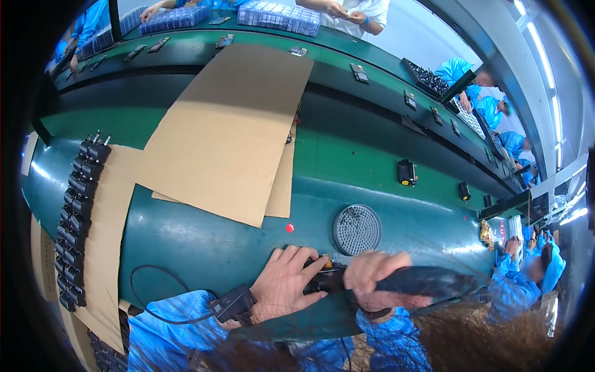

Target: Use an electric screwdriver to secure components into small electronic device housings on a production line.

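Observation:
My right hand [377, 276] is wrapped round a black electric screwdriver [427, 281], which lies nearly level and is smeared by motion. Its narrow end points left, at a small black device [320, 282] with an orange-yellow part near its top. Fingers of my left hand [282, 285] curl over that device and hold it on the green bench. Much of the device is hidden by both hands. Just beyond them sits a round grey dish [353, 248] with a dimpled base and a patch of small dark screws. A small red piece [289, 228] lies beyond my left hand.
Large cardboard sheets [229, 124] lean across the bench and conveyor. At left, several black devices [77, 217] line a cardboard strip. Another black device with a yellow spot [406, 173] stands beyond the dish. Circuit boards [359, 73] ride the green conveyor; co-workers in blue sit along it.

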A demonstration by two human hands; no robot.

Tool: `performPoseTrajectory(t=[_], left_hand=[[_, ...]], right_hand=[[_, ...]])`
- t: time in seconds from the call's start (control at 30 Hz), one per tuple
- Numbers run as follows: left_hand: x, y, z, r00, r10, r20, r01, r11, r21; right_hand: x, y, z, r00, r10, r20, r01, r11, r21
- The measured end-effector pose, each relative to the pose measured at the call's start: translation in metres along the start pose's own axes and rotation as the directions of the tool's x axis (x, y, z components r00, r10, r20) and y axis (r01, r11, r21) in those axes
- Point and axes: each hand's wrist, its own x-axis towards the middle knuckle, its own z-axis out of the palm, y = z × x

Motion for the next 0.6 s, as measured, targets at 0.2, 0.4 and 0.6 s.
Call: performPoseTrajectory(t=[0.2,0.4,0.6], left_hand=[[-0.007,0.007,-0.005,0.998,-0.062,-0.028,0.061,0.998,-0.028],[-0.011,0.025,-0.024,0.995,-0.079,-0.068,0.06,0.968,-0.244],[-0.052,0.054,-0.096,0.959,-0.248,-0.138,0.283,0.832,0.477]], right_hand=[[0.004,-0.057,-0.043,0.951,-0.103,-0.292,0.061,0.987,-0.152],[-0.021,-0.063,-0.101,0.91,-0.113,-0.398,0.047,0.984,-0.173],[-0.03,-0.06,-0.1,0.864,-0.078,-0.497,-0.078,0.955,-0.285]])
